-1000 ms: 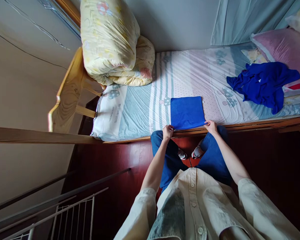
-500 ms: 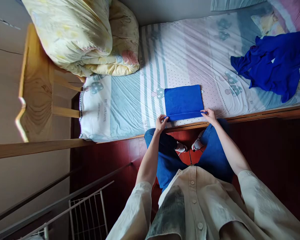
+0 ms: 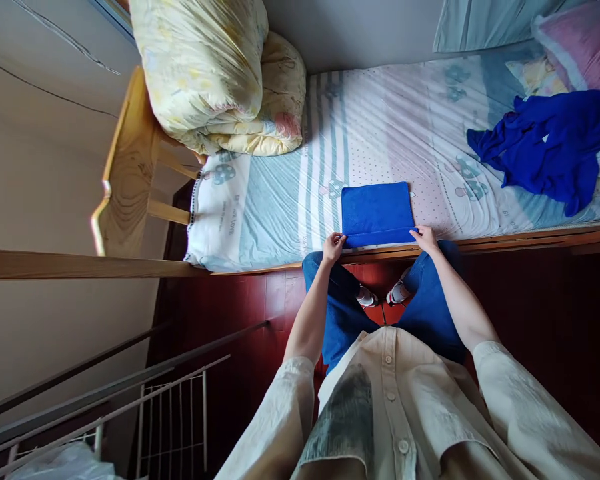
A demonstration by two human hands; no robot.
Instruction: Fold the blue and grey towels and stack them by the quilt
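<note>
A blue cloth (image 3: 379,207), rectangular and towel-like, lies flat near the front edge of the bed, its near edge turned over in a narrow strip. At the near left corner my left hand (image 3: 333,247) pinches the cloth between thumb and fingers. My right hand (image 3: 424,238) grips the near right corner in the same way. Both hands rest close to the bed's edge, above my knees. Farther right on the bed lies a crumpled heap of blue fabric (image 3: 550,150), apart from my hands.
The bed (image 3: 275,220) has a patterned sheet and a wooden edge. A folded yellow quilt (image 3: 205,67) sits at its left end by the wooden headboard (image 3: 125,167). Pink pillow (image 3: 585,47) at the far right. A white wire rack (image 3: 173,420) stands lower left on the red floor.
The view has shifted, so the bed and quilt appear farther right. Both hands keep hold of the cloth's near corners, and its turned-over strip looks slightly wider and flatter.
</note>
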